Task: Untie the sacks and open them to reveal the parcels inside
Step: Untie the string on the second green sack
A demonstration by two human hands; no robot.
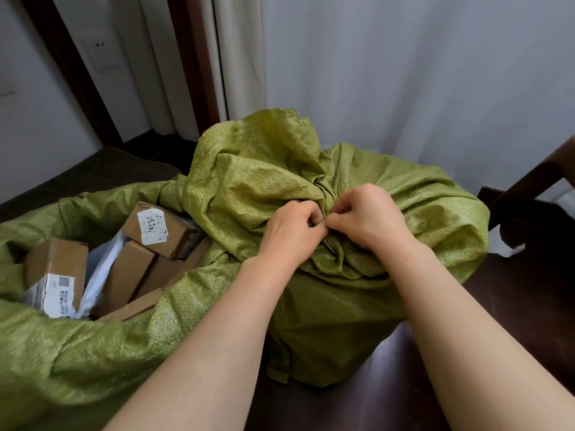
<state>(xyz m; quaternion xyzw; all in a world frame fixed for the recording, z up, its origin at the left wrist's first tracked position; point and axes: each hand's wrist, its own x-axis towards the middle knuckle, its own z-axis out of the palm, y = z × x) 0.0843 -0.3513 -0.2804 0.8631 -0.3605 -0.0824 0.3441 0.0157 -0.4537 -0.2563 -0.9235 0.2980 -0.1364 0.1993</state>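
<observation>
Two green woven sacks stand touching on the dark floor: the open sack (77, 353) on the left shows at least five cardboard boxes (158, 225), and the tied sack (420, 213) fills the middle. The left hand (294, 225) and right hand (364, 219) both curl their fingers and pinch its gathered neck (323, 189); the tie itself is too small to see. The cloth looks soft, crinkly and probably slippery, so I would grip close at the neck, not the loose flap above.
</observation>
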